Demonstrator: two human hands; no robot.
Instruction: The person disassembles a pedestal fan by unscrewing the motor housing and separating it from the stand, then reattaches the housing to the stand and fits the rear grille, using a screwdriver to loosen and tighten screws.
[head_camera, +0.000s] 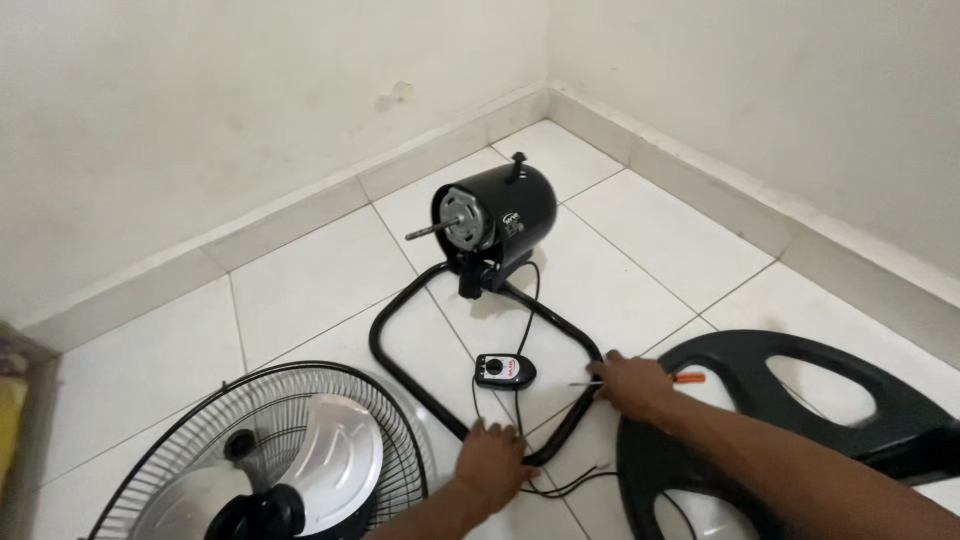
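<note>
A black fan motor housing (500, 210) with a bare metal shaft stands on a black tubular floor stand (395, 365) on the white tiles. A small black control box (504, 371) lies inside the stand's loop, with thin black wires running from it. My left hand (492, 466) rests on the near corner of the tube, fingers closed over it. My right hand (630, 383) grips a screwdriver (682, 377) with an orange handle, its thin tip pointing left toward the tube's right side.
A black wire fan guard (180, 440) with silver blades (340, 460) lies at the lower left. A black plastic ring-shaped fan part (880, 400) lies at the right. The walls meet in a corner behind the fan motor housing.
</note>
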